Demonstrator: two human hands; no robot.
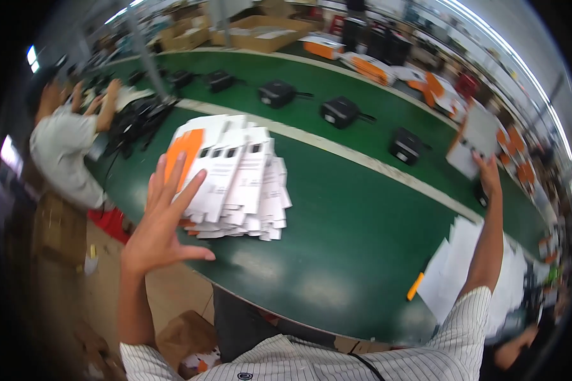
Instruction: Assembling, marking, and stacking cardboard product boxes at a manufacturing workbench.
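My left hand (162, 222) is open, fingers spread, at the near left side of a stack of flat white cardboard sleeves (238, 181). An orange panel (185, 149) shows on the stack's left, beside my fingertips. Far to the right, my right hand (487, 174) reaches over the green belt, its fingers closed at the lower edge of a white carton with orange sides (475, 136). A small black device (482, 192) sits just beneath that hand, partly hidden by it.
Several black boxy devices (342, 112) stand spaced along the green belt, behind a pale dividing strip (337, 149). White paper sheets (454, 254) and an orange marker-like item (415, 287) lie at right. A co-worker (70, 143) sits at left near black cables (136, 124). Cardboard boxes (260, 32) stand behind.
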